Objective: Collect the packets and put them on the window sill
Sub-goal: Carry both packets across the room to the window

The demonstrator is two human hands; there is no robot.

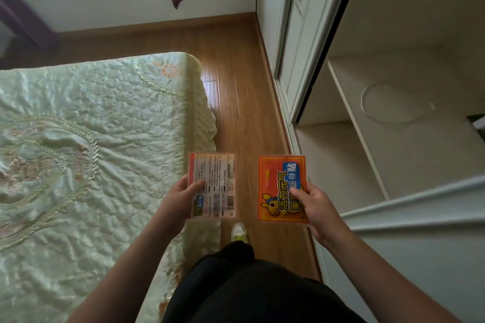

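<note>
2 packets: L hand [181,195] fingers clamp pale packet [217,178], R hand [316,206] orange packet [278,181].

Both bare forearms are extended forward from the lower edge of the view, elbows bent, hands raised at waist height and kept apart. The left hand [181,198] is closed on a pale packet [212,185], thumb laid across its face, fingers hidden behind it. The right hand [316,207] is closed on an orange packet [282,189], thumb pressed on its front near the lower right corner. One foot [238,232] is seen below, between the hands.
</note>
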